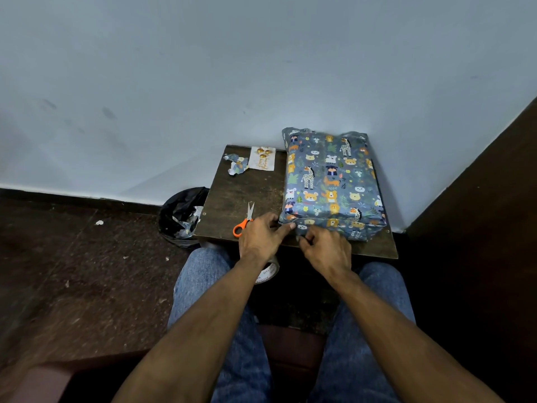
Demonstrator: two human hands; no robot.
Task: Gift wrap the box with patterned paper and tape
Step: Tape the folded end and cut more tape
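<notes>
While the box [331, 181] sits wrapped in animal-print paper on the right side of the small dark table [247, 193], both hands work its near-left corner. Left hand [261, 237]: index finger straight, pressing the paper fold at the corner. Right hand [325, 248]: fingers curled, pinching the paper on the near face. Tape roll [268, 271] sits under the left wrist. Orange scissors [244, 221] just left of the hands; birthday card [263, 159] and paper scrap [238, 165] at the far edge; bin [183, 216] left of the table.
</notes>
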